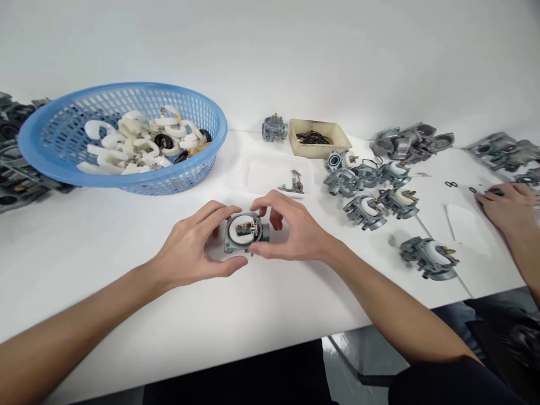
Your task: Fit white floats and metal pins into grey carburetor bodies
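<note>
- The left hand [192, 247] and the right hand [291, 228] meet over the near middle of the white surface [126, 315], both grasping one grey metal carburetor body [243, 232].
- The left hand curls round the body's left side, thumb under its near edge; the right hand pinches its right side with thumb and fingertips, one finger laid over the top rim.
- The body rests on or just above the surface, its round open face turned up, small brass parts showing inside.
- Just behind the hands lies a shallow clear tray [270, 174] with a few small metal pieces [293, 184] in it.
- To the right, a cluster of assembled carburetors [371, 194] with white inserts lies spread out; one more [428, 259] sits apart near the front edge.
- At the far right, another person's hand [504, 205] rests on the surface beside small black rings [450, 184].
- Farther left stands a blue basket [54, 163] holding white floats [135, 140].
- At the back sits a beige bin [337, 140] of dark rings, a lone carburetor [274, 128] just beside it.
</note>
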The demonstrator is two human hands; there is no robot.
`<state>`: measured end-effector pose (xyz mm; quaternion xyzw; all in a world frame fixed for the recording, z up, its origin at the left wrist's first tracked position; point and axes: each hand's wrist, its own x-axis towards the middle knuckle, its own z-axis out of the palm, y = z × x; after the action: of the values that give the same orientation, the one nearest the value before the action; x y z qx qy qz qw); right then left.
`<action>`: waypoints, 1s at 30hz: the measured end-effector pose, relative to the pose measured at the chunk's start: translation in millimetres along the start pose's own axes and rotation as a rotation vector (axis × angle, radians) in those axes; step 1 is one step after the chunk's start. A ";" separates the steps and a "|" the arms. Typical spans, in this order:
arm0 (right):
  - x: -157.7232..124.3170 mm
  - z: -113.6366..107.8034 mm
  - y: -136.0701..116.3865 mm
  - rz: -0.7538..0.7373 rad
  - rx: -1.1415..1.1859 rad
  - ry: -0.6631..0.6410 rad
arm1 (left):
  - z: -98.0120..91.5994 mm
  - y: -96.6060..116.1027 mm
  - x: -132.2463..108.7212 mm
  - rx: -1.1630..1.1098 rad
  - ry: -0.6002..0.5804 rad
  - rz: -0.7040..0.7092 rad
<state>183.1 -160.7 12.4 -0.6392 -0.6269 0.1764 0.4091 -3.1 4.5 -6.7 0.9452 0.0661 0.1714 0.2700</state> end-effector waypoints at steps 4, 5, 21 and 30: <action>3.2 -1.2 -12.4 0.124 -0.073 -0.120 | -3.6 -6.5 -0.7 -0.082 -0.038 0.017; 4.5 -1.9 -16.1 0.142 -0.078 -0.145 | -4.7 -7.4 -0.5 -0.103 -0.038 0.004; 25.2 -21.6 -54.2 -0.094 -0.557 -0.435 | -16.4 7.7 4.5 -0.228 0.048 -0.166; -54.8 -169.5 -61.8 0.164 -0.672 -0.046 | -7.6 -7.9 1.1 -0.242 0.028 -0.231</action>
<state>259.3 -271.1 144.9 -0.7824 -0.6054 0.0067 0.1459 -5.1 15.2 -4.5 0.8894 0.1571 0.1591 0.3989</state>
